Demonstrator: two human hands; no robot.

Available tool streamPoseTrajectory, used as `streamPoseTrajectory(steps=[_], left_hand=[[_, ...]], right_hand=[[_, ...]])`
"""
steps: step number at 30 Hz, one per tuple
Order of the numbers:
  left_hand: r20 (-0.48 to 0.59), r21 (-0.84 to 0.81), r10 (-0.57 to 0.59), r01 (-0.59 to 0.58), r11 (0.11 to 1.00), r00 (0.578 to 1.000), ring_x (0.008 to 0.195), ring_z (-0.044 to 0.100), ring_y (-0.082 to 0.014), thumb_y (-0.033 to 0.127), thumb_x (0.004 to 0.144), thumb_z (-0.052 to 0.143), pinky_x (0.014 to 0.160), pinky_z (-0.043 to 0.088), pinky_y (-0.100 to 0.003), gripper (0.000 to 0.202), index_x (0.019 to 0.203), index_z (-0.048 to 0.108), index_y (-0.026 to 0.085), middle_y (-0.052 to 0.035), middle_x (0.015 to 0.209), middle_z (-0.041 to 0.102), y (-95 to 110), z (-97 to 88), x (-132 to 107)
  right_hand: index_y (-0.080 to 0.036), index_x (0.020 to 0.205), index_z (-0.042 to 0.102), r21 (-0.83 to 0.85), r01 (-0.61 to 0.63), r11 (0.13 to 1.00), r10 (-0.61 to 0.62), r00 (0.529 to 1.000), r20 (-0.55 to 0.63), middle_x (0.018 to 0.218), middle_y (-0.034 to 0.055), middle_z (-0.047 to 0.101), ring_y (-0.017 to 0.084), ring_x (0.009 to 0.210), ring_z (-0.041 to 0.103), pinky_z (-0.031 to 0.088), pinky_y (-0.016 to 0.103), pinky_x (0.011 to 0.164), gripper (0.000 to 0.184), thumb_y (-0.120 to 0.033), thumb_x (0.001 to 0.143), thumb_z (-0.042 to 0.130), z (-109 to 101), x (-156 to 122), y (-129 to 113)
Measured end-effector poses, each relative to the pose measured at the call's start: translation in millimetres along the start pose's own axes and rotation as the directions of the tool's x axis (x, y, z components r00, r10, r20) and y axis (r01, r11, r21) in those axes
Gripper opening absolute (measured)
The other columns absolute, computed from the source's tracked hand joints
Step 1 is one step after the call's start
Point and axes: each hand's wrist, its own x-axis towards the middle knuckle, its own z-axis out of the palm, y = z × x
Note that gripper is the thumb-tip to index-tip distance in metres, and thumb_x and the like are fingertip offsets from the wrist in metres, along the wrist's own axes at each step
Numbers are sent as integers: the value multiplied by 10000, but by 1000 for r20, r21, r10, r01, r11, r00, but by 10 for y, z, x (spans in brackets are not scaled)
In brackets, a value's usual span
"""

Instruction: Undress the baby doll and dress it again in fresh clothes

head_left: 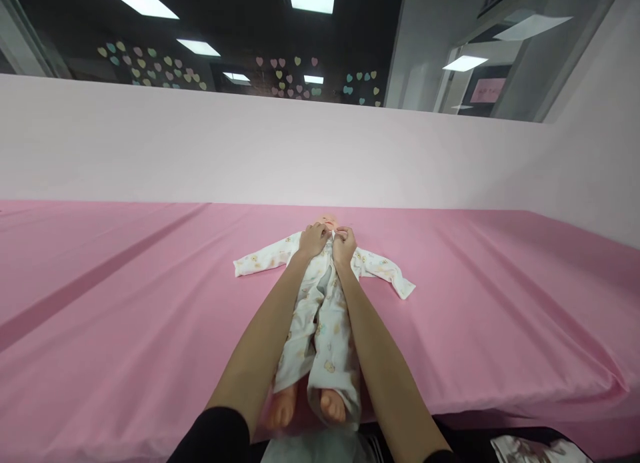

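Note:
A baby doll [283,407] lies on its back in the middle, its feet toward me and its head at the far end, partly hidden by my hands. It wears a white romper [333,330] with a small print, and both sleeves are spread out to the sides. My left hand [314,239] is closed at the left side of the collar. On the other side of the front opening, my right hand [344,245] pinches the collar edge near the doll's chin. The front hangs slightly parted below my hands.
Beneath the doll is a pink padded sheet [150,343] with folds. A white wall [250,150] rises behind it, with a dark window [240,23] above bearing heart stickers. Shiny pale fabric [540,450] shows at the bottom right, below the sheet's front edge.

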Motion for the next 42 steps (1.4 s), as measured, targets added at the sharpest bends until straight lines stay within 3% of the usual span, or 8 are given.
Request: streamPoseTrajectory(steps=[7,14,21,26,30,37,39,42], left_hand=[[15,13,-41,41,999,999,987,501,-210,333,905,397,826,379,-314,234,915,601,220,-32,1061,602,-24,-6,-10],[-6,36,-111,112,993,994,1012,525,-200,282,927,296,867,388,-303,353,909,638,194,-63,1046,624,-44,-9,-11],[-39,-14,-238,238,971,970,875,610,-211,368,849,439,714,425,-282,319,844,704,191,-80,909,687,76,-70,-67],[-55,146,-341,346,927,938,899,623,-252,348,848,450,785,420,-338,315,898,702,167,-128,896,687,222,-153,-79],[-50,288,-304,305,908,951,881,623,-238,298,870,430,876,372,-383,300,923,655,107,-148,902,674,314,-183,-28],[-81,108,-387,394,913,919,940,611,-258,266,881,379,815,407,-380,306,906,662,151,-131,947,672,278,-130,-103],[-93,77,-373,380,922,923,965,600,-256,250,892,345,820,408,-382,329,911,663,167,-120,986,666,252,-115,-145],[-84,62,-321,326,943,943,1012,575,-252,298,890,366,858,400,-395,316,1010,640,193,-102,1052,648,218,-100,-167]], right_hand=[[-204,1013,463,90,-124,988,115,988,101,870,26,677,147,822,629,436,222,763,246,-180,774,409,11,159,104],[-217,984,457,31,-53,998,43,964,264,691,-48,628,137,649,581,429,219,659,367,-171,633,552,28,302,112],[-218,908,422,-28,-9,1000,18,949,315,598,-68,553,152,641,568,415,230,628,322,-188,609,541,50,340,46],[-229,861,395,-46,23,999,-7,946,325,586,-78,558,151,664,579,419,232,651,315,-188,593,554,75,353,54],[-221,820,407,-78,29,997,1,935,356,577,-74,543,143,617,554,417,229,620,264,-223,608,565,75,377,86],[-180,820,529,-280,109,954,3,929,371,778,11,636,151,780,590,425,222,682,135,-178,684,526,35,434,-22],[-171,725,553,-298,138,945,0,908,418,729,22,625,162,765,593,423,234,675,36,-178,707,523,-35,482,-105],[-170,584,530,-383,160,910,48,876,480,593,30,572,191,675,585,422,267,621,158,-256,660,638,-191,535,-207]])
